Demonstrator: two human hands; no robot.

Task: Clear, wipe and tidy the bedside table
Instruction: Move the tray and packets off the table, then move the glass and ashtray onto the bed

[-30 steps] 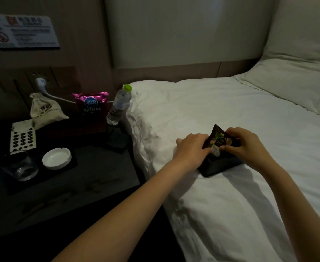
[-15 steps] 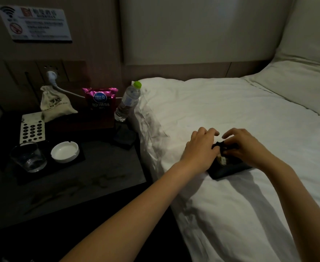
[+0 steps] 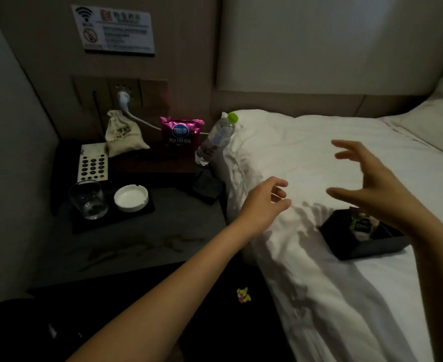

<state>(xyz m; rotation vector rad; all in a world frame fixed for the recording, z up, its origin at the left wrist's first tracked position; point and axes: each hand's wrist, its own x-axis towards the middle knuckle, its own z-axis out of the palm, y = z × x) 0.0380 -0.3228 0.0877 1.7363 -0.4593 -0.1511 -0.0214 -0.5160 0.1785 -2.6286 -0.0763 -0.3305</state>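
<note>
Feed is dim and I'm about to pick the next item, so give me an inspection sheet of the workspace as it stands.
Surface: bedside table, dark top with smears near the front.
Job's things: water bottle leaning on the bed; pink snack bag; cloth pouch; glass and white ashtray on a dark mat; keypad.
Clutter: black tray with sachets, on the bed.
Hands: left hand and right hand open, holding nothing, above the bed.
Cables: white plug in the wall socket, cord running right.
Surroundings: wifi sign; pillow.
</note>
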